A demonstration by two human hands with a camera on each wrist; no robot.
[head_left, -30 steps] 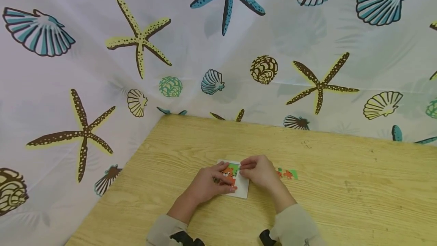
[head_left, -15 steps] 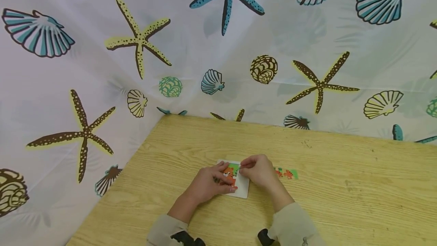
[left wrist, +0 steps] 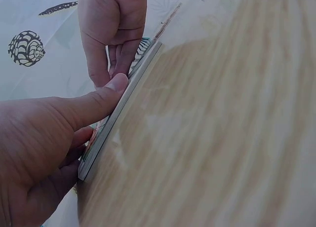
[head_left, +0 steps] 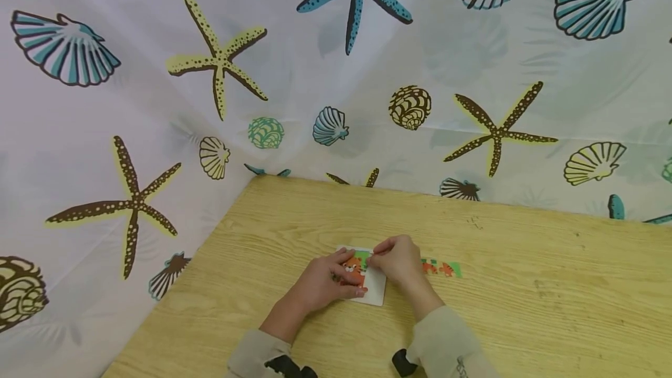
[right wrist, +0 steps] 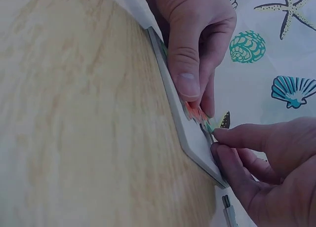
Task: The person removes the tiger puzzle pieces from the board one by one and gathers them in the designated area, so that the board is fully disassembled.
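Observation:
A small white puzzle board (head_left: 375, 290) lies on the table in the head view, with an orange tiger picture on green over its left part and bare white at its right. My left hand (head_left: 321, 282) rests over the left part, fingers spread across the picture and thumb pressing near the front edge. At the board's upper right, my right hand (head_left: 400, 261) pinches a thin puzzle piece (right wrist: 213, 134) between thumb and forefinger. Green shows on this piece in the right wrist view; the fingertips hide most of it. Part of the picture is covered by my left fingers.
Several loose orange-and-green puzzle pieces (head_left: 446, 269) lie in a row just right of the right hand. The wood-grain table (head_left: 525, 284) meets a white cloth (head_left: 294, 74) printed with shells and starfish at the back and left.
My right fingertips have shifted very slightly at the board's upper right, and a little more green shows beside them. The left hand stays in place; the head view has shifted slightly.

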